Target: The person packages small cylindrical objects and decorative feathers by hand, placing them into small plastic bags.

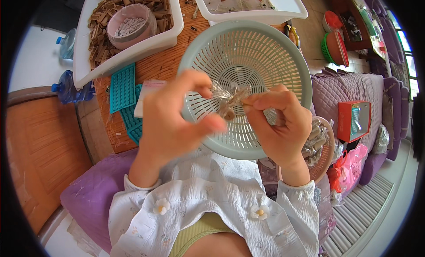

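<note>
Left hand [170, 120] and right hand [279, 124] both pinch shut on small brown piece in crinkly clear wrapper [228, 100] above pale green slotted plastic basket [245, 86]; likely light, slippery film, best gripped at twisted ends.

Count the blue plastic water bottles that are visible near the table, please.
2. Both stand at the table's left side: the upper bottle is beside the white tray, and the lower bottle is just below that tray's corner. Others may be hidden beyond the picture's edge.

A round basket [248, 53] lies between two trays [133, 49], moulds [123, 86] at its left.
</note>
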`<state>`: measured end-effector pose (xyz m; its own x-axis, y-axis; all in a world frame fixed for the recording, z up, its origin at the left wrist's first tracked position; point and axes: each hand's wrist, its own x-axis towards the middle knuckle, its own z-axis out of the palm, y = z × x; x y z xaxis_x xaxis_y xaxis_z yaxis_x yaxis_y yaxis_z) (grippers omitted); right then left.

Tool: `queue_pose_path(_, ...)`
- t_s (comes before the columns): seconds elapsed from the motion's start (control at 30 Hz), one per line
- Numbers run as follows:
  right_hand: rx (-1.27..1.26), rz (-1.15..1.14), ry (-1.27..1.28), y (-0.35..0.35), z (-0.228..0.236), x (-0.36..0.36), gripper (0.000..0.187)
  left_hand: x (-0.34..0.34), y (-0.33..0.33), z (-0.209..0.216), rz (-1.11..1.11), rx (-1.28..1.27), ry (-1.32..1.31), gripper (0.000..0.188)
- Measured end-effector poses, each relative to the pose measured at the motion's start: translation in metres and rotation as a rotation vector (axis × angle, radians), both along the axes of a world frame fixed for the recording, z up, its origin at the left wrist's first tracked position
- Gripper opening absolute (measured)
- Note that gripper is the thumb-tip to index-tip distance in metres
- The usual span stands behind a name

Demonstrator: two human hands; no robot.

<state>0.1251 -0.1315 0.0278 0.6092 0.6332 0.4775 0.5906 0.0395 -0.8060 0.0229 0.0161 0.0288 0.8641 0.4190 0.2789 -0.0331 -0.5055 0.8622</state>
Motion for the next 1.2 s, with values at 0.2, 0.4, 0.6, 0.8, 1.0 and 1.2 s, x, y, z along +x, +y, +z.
queue_pose_path(0.2, 0.002, -0.079, -0.101, 0.002, 0.001, 0.000, 0.018, 0.001, -0.015, 0.000, 0.089, 0.027, 0.139, 0.021)
queue_pose_path(0.4, -0.030, -0.043, -0.312, 0.004, 0.002, -0.001, 0.020, -0.001, -0.015, 0.001, 0.122, 0.055, 0.036, 0.018)
queue_pose_path(0.6, -0.124, -0.006, -0.436, 0.002, 0.010, -0.004, 0.021, -0.003, -0.009, 0.005, 0.171, 0.834, -0.184, 0.018)
queue_pose_path(0.8, -0.241, 0.109, -0.437, 0.000, 0.012, -0.002, 0.020, 0.010, 0.006, 0.010, 0.066, 0.870, -0.347, 0.013)
queue_pose_path(1.0, -0.252, 0.149, -0.411, 0.002, 0.017, 0.002, 0.018, 0.023, 0.024, 0.006, -0.209, 0.662, -0.252, 0.013)
queue_pose_path(1.2, -0.062, 0.108, -0.519, 0.004, 0.008, 0.009, 0.020, 0.014, 0.023, 0.017, -0.131, -0.130, 0.227, 0.017)
